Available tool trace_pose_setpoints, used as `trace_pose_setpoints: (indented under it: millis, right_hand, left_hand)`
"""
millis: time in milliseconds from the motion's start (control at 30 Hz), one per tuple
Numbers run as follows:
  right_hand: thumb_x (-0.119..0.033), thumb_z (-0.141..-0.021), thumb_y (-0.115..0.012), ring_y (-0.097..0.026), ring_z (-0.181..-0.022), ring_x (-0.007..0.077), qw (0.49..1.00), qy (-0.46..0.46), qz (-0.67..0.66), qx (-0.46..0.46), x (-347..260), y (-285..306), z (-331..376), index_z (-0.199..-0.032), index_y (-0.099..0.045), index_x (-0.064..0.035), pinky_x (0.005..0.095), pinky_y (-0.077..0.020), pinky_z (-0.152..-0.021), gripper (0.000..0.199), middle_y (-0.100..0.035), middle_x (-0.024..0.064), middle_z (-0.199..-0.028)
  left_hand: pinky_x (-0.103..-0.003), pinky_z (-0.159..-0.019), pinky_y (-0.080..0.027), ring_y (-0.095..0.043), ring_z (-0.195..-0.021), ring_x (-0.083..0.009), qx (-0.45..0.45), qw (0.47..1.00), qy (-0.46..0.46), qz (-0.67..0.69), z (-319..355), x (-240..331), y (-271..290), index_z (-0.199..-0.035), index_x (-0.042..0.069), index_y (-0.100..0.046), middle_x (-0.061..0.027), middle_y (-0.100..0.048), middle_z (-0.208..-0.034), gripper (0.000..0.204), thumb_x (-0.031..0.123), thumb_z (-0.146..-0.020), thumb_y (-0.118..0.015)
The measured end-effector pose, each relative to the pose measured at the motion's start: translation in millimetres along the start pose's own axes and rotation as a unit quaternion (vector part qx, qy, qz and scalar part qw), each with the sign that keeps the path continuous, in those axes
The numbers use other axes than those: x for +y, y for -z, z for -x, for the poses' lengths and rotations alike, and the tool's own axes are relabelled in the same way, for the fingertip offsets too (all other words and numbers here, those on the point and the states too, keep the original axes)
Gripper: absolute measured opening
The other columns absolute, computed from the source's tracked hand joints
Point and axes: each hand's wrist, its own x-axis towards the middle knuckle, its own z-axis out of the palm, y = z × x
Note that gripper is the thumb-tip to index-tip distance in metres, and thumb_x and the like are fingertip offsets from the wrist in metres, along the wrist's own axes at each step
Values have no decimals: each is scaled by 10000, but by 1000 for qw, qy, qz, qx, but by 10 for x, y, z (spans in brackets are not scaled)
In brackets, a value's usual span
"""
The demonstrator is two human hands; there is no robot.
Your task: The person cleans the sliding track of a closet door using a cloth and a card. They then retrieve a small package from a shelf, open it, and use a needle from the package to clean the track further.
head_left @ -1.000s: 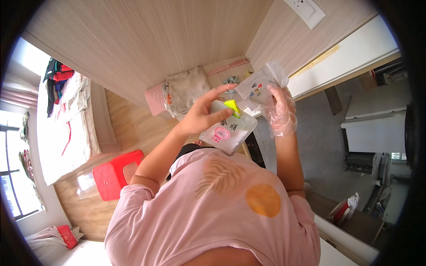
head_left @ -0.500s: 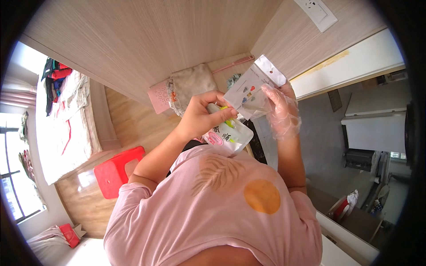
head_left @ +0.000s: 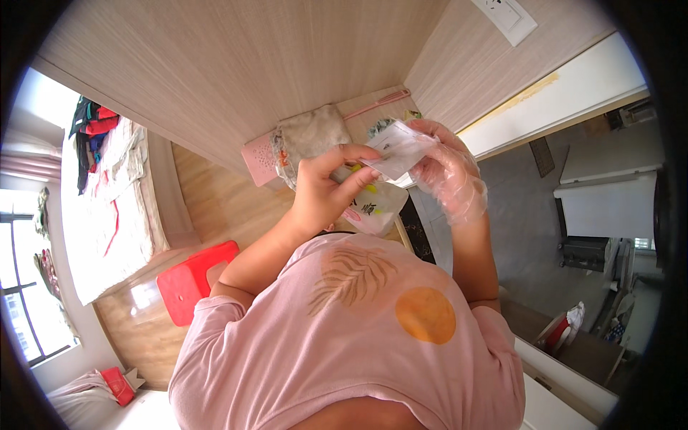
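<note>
Between my two hands is a small clear-and-white plastic packet (head_left: 394,149), tilted and bent. My left hand (head_left: 322,186), bare, pinches its near left edge between thumb and fingers. My right hand (head_left: 453,172) wears a thin transparent plastic glove and is closed on the packet's right end; its fingertips are partly hidden. Under my left fingers hangs a pale pouch (head_left: 385,206) with dark lettering, a pink mark and yellow-green patches. Its upper part is covered by the hand and the packet, and it appears to be held in the same hand.
Beyond my hands, a beige cloth (head_left: 315,129) lies by a pink perforated item (head_left: 259,161) and a long pink handle (head_left: 376,103) against the wood panel. A red stool (head_left: 186,279) stands left, near a bed (head_left: 107,208) with clothes. A white ledge (head_left: 559,93) runs along the right.
The packet has tipped from standing upright to a flatter, bent position. My right hand has turned and curled in around its end. My left hand has shifted slightly with the pouch.
</note>
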Motion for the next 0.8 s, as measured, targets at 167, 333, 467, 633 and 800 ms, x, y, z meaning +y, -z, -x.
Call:
trace_pose_setpoints:
  millis: [167, 333, 467, 633, 800]
  right_hand:
    - [-294, -873, -553, -559, -724, 135, 998, -10, 6, -59, -39, -33, 93, -1055, -508, 10, 252, -468, -699, 357, -580, 80, -835]
    - [-160, -843, -606, -557, -804, 134, 986, 107, 102, -82, -28, -58, 169, -1107, -462, 6, 270, -475, -752, 344, -571, 78, -879]
    - [-66, -794, -648, -536, -891, 141, 976, 191, 71, -80, 70, -147, 164, -1182, -389, -12, 279, -466, -792, 470, -545, 95, -984]
    - [-15, -744, -676, -510, -980, 160, 977, 193, 40, -78, 27, -228, 183, -1288, -276, -31, 298, -446, -847, 675, -499, 117, -1092]
    - [38, -722, -656, -493, -1034, 175, 974, 203, 41, -95, 39, -228, 188, -1348, -196, -38, 309, -432, -876, 780, -462, 138, -1150]
  left_hand:
    - [-204, -622, -471, -580, -692, -79, 26, 992, 74, 99, -40, -7, 46, -893, -5, -601, -42, -637, -771, 129, 97, -820, -633]
    - [-198, -612, -466, -567, -668, -69, 26, 969, 101, 226, -48, -2, 28, -871, 2, -585, -35, -624, -739, 131, 126, -843, -617]
    - [-207, -642, -474, -562, -734, -71, 17, 987, 82, 138, -16, 50, -14, -931, -4, -589, -42, -624, -811, 171, 71, -793, -657]
    - [-213, -682, -468, -526, -798, -73, -8, 993, 70, 95, 15, 44, -2, -1012, -21, -582, -45, -615, -953, 297, 15, -734, -679]
    - [-221, -732, -442, -534, -828, -81, -25, 994, 53, 96, 47, 37, 27, -1011, -17, -579, -51, -613, -976, 315, 14, -720, -694]
